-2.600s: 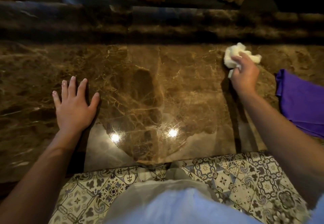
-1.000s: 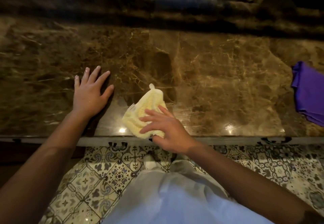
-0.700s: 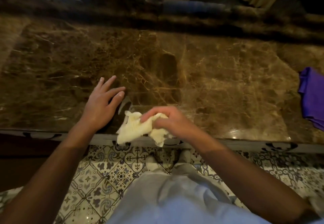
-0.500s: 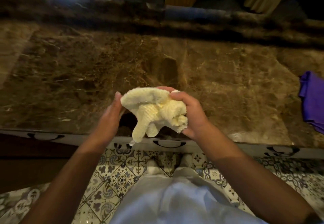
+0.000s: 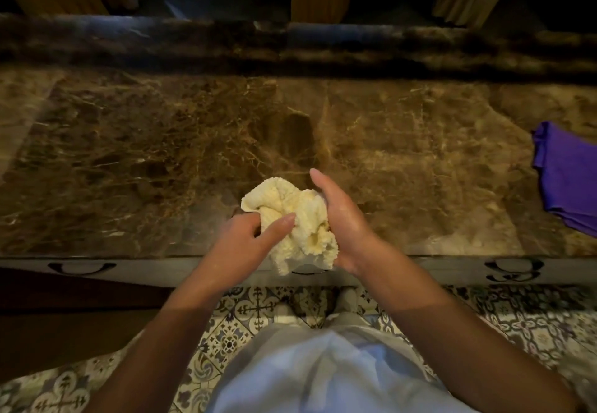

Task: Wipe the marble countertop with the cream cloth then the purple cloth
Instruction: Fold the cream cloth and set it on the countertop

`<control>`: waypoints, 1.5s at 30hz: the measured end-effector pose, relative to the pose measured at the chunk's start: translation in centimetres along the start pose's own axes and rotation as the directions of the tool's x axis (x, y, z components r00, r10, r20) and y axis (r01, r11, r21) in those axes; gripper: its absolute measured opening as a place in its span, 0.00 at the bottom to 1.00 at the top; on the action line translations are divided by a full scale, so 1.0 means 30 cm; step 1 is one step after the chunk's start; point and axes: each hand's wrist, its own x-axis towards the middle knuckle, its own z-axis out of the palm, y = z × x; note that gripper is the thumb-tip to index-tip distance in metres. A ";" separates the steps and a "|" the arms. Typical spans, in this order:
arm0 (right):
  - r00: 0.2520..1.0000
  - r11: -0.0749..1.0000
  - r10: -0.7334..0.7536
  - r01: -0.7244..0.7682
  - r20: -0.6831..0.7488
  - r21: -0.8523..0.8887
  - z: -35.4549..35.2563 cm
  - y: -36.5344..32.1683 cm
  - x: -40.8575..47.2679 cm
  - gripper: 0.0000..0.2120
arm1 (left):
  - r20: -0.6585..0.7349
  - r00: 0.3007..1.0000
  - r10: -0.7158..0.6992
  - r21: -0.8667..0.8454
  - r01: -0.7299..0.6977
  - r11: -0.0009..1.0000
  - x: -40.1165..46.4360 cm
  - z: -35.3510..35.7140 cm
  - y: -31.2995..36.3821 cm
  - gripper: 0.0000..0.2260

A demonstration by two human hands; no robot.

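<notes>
Brown marble countertop [image 5: 403,167] above patterned floor tiles [image 5: 245,312].

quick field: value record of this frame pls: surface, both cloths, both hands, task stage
surface: brown marble countertop, nothing lying on it but the purple cloth
cream cloth: cream cloth bunched up, held off the counter near its front edge
purple cloth: purple cloth lying on the counter at far right, partly out of frame, untouched
left hand: left hand pinching the cream cloth from the left
right hand: right hand cupping the cream cloth from the right
task stage: cream cloth in both hands, not on the marble; purple cloth not yet picked up
</notes>
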 end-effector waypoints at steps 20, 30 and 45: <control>0.990 0.963 -0.135 0.140 0.039 -0.230 -0.128 0.094 -0.071 0.44 | -0.262 0.965 0.008 -0.406 -0.118 0.906 -0.016 -0.005 0.034 0.16; 0.922 0.864 -0.382 0.333 -0.061 -0.378 -0.185 -0.032 -0.216 0.17 | 0.055 0.993 0.105 -0.207 -0.091 0.974 0.061 0.060 0.053 0.20; 0.647 0.770 -0.619 0.390 -0.445 -0.505 -0.629 -0.173 -0.414 0.47 | 0.122 0.973 0.196 -0.419 -0.128 0.899 0.209 0.466 0.286 0.09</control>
